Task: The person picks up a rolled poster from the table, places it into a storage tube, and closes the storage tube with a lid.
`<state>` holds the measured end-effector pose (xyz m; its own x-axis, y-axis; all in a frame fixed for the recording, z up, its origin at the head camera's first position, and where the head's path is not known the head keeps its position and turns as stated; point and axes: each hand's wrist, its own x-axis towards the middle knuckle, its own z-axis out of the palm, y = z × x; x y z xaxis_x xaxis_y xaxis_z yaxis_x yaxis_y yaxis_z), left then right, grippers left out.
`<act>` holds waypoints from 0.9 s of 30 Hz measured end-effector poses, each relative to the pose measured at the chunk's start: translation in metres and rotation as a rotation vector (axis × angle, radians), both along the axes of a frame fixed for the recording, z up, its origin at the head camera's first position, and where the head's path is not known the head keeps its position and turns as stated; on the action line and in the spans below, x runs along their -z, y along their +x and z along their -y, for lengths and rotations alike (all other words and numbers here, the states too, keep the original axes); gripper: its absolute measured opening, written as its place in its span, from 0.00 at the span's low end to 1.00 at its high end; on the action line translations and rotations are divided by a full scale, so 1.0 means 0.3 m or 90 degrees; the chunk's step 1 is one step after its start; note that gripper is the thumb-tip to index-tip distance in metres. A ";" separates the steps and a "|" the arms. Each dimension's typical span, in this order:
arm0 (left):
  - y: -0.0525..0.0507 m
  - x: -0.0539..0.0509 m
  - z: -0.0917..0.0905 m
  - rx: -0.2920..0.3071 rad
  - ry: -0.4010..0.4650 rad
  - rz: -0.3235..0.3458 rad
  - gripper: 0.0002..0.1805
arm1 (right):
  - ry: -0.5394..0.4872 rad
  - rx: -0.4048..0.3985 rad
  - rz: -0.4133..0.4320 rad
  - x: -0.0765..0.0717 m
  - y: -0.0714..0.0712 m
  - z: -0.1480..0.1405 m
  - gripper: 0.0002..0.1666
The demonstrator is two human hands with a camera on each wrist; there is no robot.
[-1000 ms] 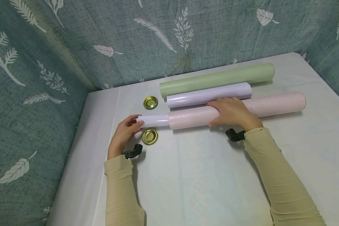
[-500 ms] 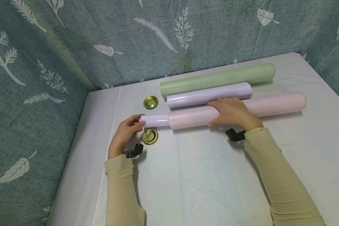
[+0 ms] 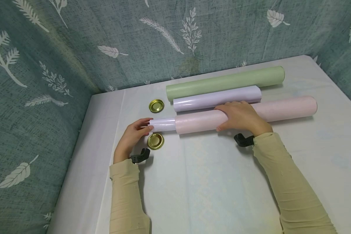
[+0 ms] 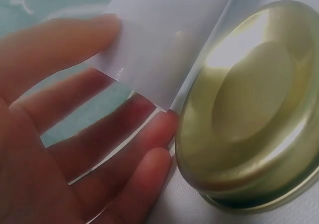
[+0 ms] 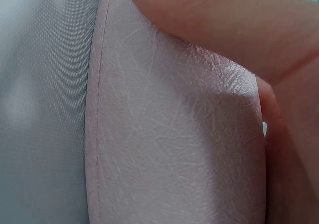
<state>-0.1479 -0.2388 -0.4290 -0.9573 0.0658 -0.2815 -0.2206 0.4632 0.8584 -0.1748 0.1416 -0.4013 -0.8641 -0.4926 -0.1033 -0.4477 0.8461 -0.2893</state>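
A long pink tube [image 3: 283, 109] lies across the table, and a shiny pale-lavender paper roll [image 3: 163, 124] sticks out of its left end. My left hand [image 3: 131, 135] holds that roll by its outer end. In the left wrist view the thumb [image 4: 94, 32] lies on the paper and the other fingers reach behind and below it. My right hand [image 3: 241, 117] grips the pink tube near its middle from above, its thumb [image 5: 199, 25] along the near side. Two gold metal lids, one in front [image 3: 155, 141] and one behind [image 3: 156, 106], lie by the left hand.
Behind the pink tube lie a second lavender roll [image 3: 217, 98], close against it, and a green tube [image 3: 225, 83]. A white cloth covers the table [image 3: 204, 182]. Teal leaf-patterned fabric [image 3: 152, 42] hangs at the back and sides.
My left hand has moved a little to the right, and the lavender roll has slid farther into the pink tube, so less of it shows. The right hand stays in place.
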 end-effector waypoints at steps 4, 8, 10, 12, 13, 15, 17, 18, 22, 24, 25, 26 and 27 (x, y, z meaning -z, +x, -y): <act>-0.003 -0.001 -0.008 0.008 -0.013 -0.009 0.33 | -0.001 0.000 -0.004 0.000 0.000 0.000 0.48; -0.004 -0.003 -0.013 0.015 -0.026 -0.010 0.34 | 0.000 -0.002 -0.007 0.000 -0.002 -0.002 0.49; -0.004 -0.002 -0.014 0.018 -0.032 -0.010 0.34 | 0.000 -0.003 -0.005 0.000 -0.002 -0.002 0.49; -0.003 -0.002 -0.015 0.022 -0.037 -0.010 0.34 | 0.001 -0.004 -0.003 0.000 -0.002 -0.002 0.49; -0.003 -0.002 -0.016 0.024 -0.041 -0.009 0.34 | 0.001 -0.004 -0.002 0.001 -0.002 -0.001 0.49; -0.005 -0.002 -0.018 0.028 -0.044 -0.009 0.34 | 0.003 -0.003 0.000 0.002 -0.003 0.000 0.49; -0.005 -0.003 -0.021 0.033 -0.051 -0.007 0.34 | 0.004 -0.002 0.000 0.003 -0.003 0.000 0.49; -0.006 -0.003 -0.023 0.035 -0.053 -0.007 0.34 | 0.004 -0.002 0.000 0.004 -0.004 0.001 0.49; -0.006 -0.006 -0.030 0.043 -0.057 -0.009 0.33 | 0.005 0.000 0.005 0.002 -0.002 0.001 0.49; -0.003 -0.006 -0.033 0.047 -0.053 -0.011 0.32 | 0.005 -0.003 0.004 0.000 -0.002 0.001 0.49; -0.003 -0.007 -0.034 0.050 -0.053 -0.012 0.32 | 0.006 -0.004 0.004 -0.001 -0.001 0.002 0.49; -0.002 -0.007 -0.035 0.051 -0.052 -0.014 0.32 | 0.006 -0.005 0.002 -0.002 -0.001 0.002 0.49; -0.002 -0.007 -0.035 0.054 -0.050 -0.016 0.32 | 0.006 -0.006 0.001 -0.003 0.000 0.003 0.48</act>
<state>-0.1484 -0.2282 -0.4268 -0.9561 0.1253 -0.2651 -0.1568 0.5455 0.8233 -0.1749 0.1408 -0.4005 -0.8591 -0.5002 -0.1086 -0.4558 0.8442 -0.2821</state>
